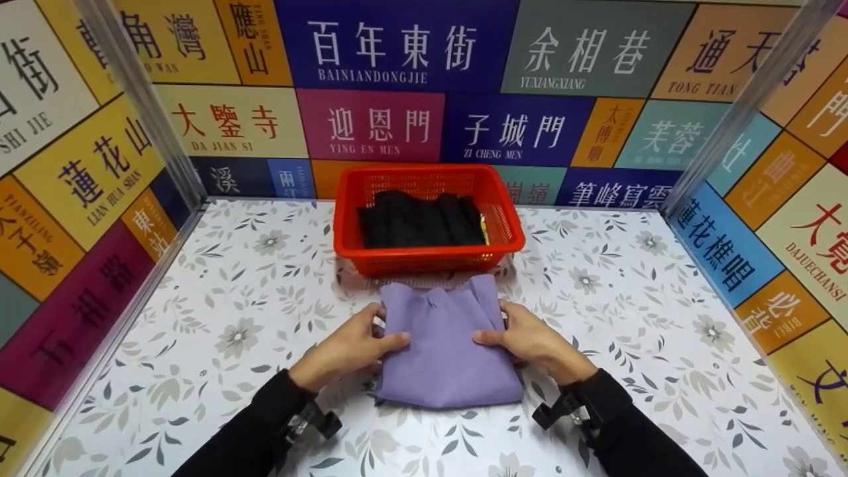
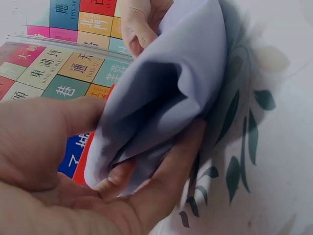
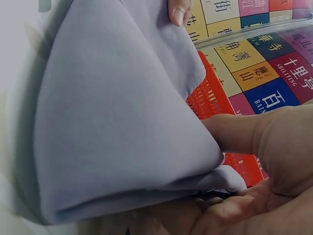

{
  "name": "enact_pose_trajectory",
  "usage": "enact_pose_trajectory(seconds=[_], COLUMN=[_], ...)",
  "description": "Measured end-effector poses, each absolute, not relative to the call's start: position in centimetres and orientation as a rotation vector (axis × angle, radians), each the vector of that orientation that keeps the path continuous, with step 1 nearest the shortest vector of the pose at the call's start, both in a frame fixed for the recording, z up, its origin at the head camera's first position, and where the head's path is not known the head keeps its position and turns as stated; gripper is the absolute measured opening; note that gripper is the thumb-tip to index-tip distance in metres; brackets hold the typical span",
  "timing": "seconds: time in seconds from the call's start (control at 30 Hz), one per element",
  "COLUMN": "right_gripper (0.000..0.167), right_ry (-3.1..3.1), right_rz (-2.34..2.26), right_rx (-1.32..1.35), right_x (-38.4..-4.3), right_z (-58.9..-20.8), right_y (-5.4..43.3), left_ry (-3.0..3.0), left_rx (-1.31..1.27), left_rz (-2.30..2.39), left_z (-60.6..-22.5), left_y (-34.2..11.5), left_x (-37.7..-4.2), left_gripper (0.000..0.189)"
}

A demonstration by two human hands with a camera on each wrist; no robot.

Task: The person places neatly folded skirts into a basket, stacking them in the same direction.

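Note:
A folded piece of purple cloth (image 1: 447,358), perhaps a garment, lies before me on the patterned tabletop, its far edge raised. My left hand (image 1: 351,348) grips its left side, thumb on top and fingers curled beneath. In the left wrist view, the folded layers of the purple cloth (image 2: 161,73) gape between thumb and fingers of the left hand (image 2: 44,161). On the opposite side my right hand (image 1: 533,338) pinches the edge the same way. The right wrist view shows the right hand (image 3: 283,152) with its thumb over the cloth (image 3: 117,107) and fingers under it.
Just beyond the cloth stands a red plastic basket (image 1: 430,260) with folded black cloth (image 1: 421,222) inside. Panels with colourful Chinese lettering (image 1: 377,126) close off the back and both sides. White floral covering (image 1: 265,298) spreads over the tabletop. Each wrist carries a small black device.

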State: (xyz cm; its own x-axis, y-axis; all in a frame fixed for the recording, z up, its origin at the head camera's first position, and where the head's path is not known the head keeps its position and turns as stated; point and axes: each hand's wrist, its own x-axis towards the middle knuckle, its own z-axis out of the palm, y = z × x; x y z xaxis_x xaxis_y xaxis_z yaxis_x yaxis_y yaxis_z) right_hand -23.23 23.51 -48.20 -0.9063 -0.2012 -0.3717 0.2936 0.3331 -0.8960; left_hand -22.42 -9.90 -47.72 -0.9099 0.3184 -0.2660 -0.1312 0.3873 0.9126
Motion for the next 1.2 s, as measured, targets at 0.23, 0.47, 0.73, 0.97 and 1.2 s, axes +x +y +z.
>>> enact_pose_trajectory(seconds=[0.23,0.47,0.73,0.97,1.2], right_gripper=[0.059,0.047,0.028,0.033,0.035], right_ry=[2.128,1.979,1.925,1.844,1.793], right_rz=[-1.649,-1.761,-1.764,-1.855,-1.886], right_rx=[0.133,0.181,0.154,0.077,0.024], right_x=[-23.4,-23.8,-23.7,-23.9,-24.0], right_z=[-48.3,-48.4,-48.3,-47.9,-46.7], right_y=[23.8,23.8,24.5,25.0,25.7], left_ry=[2.219,2.231,2.131,2.09,1.98], left_rx=[0.094,-0.024,0.035,0.04,0.076], left_rz=[1.613,1.549,1.562,1.639,1.722], left_z=[-48.0,-48.2,-48.9,-48.8,-47.9], left_y=[-9.6,-9.8,-10.2,-10.6,-11.0], left_x=[-22.3,-22.7,-23.4,-23.6,-23.8], left_gripper=[0.049,0.043,0.047,0.061,0.058])
